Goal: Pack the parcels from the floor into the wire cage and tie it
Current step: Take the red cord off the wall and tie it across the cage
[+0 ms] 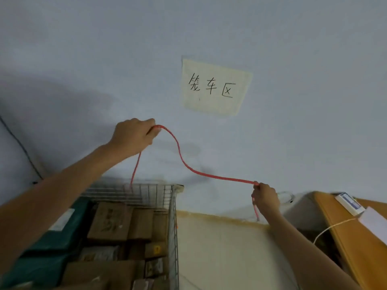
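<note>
Both hands (134, 133) (265, 195) grip red rope (188, 167), fingertips hidden.

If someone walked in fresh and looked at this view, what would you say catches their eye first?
Most likely the thin red rope, strung in a sagging curve across the pale wall between the raised left hand and the lower right hand, both gripping it. Next, the cream paper sign with handwritten characters above it, then the wire cage at lower left, holding brown cardboard parcels.
</note>
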A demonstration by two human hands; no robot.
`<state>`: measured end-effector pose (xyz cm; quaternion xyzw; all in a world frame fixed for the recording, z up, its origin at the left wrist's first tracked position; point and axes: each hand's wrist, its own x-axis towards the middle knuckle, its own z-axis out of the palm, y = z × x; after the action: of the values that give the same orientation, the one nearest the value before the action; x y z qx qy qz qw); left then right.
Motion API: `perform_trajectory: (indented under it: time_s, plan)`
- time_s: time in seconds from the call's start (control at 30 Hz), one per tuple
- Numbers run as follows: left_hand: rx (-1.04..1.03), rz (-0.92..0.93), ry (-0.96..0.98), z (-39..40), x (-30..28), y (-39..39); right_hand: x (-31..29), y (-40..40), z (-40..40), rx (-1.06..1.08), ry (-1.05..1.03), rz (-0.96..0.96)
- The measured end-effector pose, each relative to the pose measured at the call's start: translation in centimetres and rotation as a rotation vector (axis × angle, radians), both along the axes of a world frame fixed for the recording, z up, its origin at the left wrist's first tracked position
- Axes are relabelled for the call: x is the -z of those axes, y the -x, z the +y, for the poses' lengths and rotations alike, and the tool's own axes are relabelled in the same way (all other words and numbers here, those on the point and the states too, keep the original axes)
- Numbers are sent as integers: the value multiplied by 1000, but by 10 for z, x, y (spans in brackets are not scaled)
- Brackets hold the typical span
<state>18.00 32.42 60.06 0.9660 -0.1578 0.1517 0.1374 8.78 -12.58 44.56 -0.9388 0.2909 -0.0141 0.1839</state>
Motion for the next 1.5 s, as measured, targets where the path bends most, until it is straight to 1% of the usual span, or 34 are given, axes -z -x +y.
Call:
perform_trajectory:
  time_s: [0.03,0.07,0.1,0.17,0.2,0.23,0.27,0.33,0.4,0.47,0.5,0.53,0.6,0.63,0.7,0.73,0.8,0.87,0.93,1.0,1.07,1.13,1.17,1.23,1.3,1.33,1.4,1.5]
  plan:
    - [52,96,36,-10,16,11,14,9,5,-20,-61,19]
    - [100,210,114,-21,32,23,25,17,11,-42,-123,37]
    - [147,345,238,-32,46,33,27,25,22,-51,-199,39]
    - [234,681,469,-50,76,50,22,42,45,-39,-305,8]
    - [290,854,510,-57,90,57,18,51,53,-46,-310,-14]
    - [353,991,498,-63,105,63,16,59,60,-60,-280,-25]
    - [407,1083,447,-69,119,68,16,69,64,-71,-201,-14]
    - [461,1159,359,-83,141,76,15,88,72,-74,-32,21]
    - [416,1176,430,-96,157,87,27,108,74,-104,82,56]
    - [328,1105,537,-105,168,95,52,122,67,-121,82,124]
    - [291,1074,578,-108,174,98,67,127,61,-109,-3,152]
    - [277,1061,598,-111,179,101,83,129,54,-32,-180,159]
    - [286,1085,539,-116,192,108,110,126,41,187,-659,115]
    - [265,1124,506,-120,201,112,120,123,37,271,-864,82]
    - [184,1200,474,-133,219,116,136,115,33,348,-1057,56]
    - [140,1219,464,-142,229,116,147,111,32,337,-1125,49]
    - [4,1213,478,-157,253,114,176,105,31,310,-1268,21]
    - [-128,1189,491,-172,282,107,210,97,28,344,-1360,12]
    - [-220,1183,531,-186,308,103,248,91,24,374,-1366,54]
    - [-276,1116,531,-192,326,104,289,91,24,358,-1323,118]
    - [-274,995,502,-190,340,105,334,94,30,325,-1278,176]
    - [-241,908,502,-187,355,102,376,96,38,373,-1304,209]
    - [-205,885,452,-189,364,99,397,93,44,424,-1346,219]
    - [-114,889,279,-193,389,96,433,86,58,487,-1411,286]
    - [-79,905,132,-190,416,94,460,75,71,465,-1421,377]
    - [-86,920,106,-187,426,92,469,71,76,433,-1414,414]
    - [-80,935,99,-178,440,90,478,63,82,371,-1386,447]
    - [-130,904,142,-172,451,94,488,57,87,381,-1405,357]
